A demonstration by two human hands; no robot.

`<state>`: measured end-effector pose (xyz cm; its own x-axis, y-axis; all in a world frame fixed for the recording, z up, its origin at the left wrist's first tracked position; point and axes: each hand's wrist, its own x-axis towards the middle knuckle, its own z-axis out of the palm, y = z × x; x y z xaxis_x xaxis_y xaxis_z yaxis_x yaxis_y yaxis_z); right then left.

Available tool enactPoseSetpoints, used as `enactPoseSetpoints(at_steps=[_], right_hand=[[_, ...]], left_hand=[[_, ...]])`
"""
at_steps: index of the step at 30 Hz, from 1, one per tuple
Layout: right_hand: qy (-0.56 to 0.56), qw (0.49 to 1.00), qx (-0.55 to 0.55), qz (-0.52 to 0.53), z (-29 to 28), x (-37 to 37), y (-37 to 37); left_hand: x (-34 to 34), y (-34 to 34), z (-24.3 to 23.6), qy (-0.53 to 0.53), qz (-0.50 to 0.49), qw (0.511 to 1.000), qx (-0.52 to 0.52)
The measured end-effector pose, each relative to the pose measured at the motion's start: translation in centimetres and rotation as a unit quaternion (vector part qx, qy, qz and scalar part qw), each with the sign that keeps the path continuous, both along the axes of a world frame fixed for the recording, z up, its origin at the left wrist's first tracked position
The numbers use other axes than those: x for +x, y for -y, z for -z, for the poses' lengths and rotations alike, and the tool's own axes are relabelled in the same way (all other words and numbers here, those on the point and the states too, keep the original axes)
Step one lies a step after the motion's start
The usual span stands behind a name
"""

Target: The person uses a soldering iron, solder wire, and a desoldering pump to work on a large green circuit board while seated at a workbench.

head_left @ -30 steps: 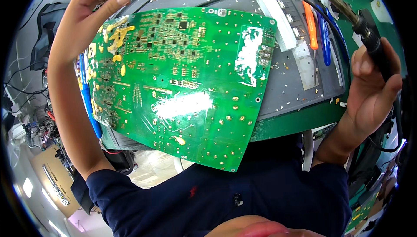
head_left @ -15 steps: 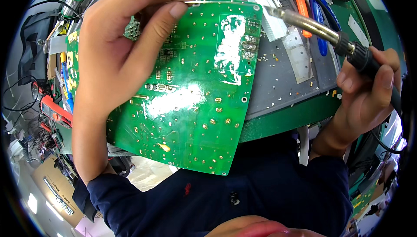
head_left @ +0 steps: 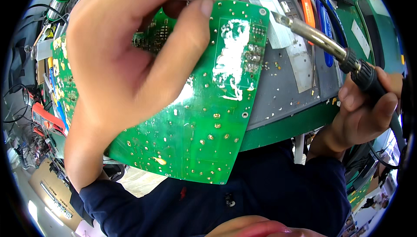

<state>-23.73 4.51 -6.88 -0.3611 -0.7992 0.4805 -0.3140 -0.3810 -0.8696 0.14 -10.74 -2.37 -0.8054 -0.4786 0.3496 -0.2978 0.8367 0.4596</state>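
Note:
My left hand [head_left: 143, 59] is closed in a pinch over the top edge of a green circuit board [head_left: 191, 137]. Between thumb and finger is a thin silvery strand that looks like solder wire, hardly visible now. The board is tilted, its soldered side facing up. White paste [head_left: 232, 54] is smeared near its right edge, beside a column of large solder joints [head_left: 253, 53]. My right hand [head_left: 362, 106] grips a soldering iron [head_left: 321, 39] by its black handle. The iron's tip is just off the board's upper right corner, apart from it.
Right of the board, a grey mat [head_left: 278, 93] carries scattered crumbs, a flat white cable [head_left: 269, 19] and a metal plate [head_left: 299, 65]. Orange-handled [head_left: 306, 13] and blue-handled [head_left: 325, 24] tools lie beyond. At left are a red meter [head_left: 47, 117] and a solder spool [head_left: 56, 9].
My left hand has moved right along the board's top edge and looks larger. The board has shifted slightly down. The iron has moved a little right and down.

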Motion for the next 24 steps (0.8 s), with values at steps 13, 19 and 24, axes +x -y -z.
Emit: enactPoseSetpoints(at_steps=[13, 19, 24], right_hand=[[0.121, 0.987, -0.006, -0.107, -0.6, 0.3, 1.2], [0.121, 0.986, 0.022, -0.113, -0.8, -0.2, 0.8], [0.100, 0.985, 0.001, -0.142, -0.3, -1.1, 0.7]], left_hand=[[1.0, 0.4, 0.5, -0.020, 0.009, 1.000, -0.022], [0.9, 0.2, 0.4, -0.020, 0.027, 0.999, 0.000], [0.9, 0.7, 0.5, -0.016, 0.061, 0.998, -0.021]])
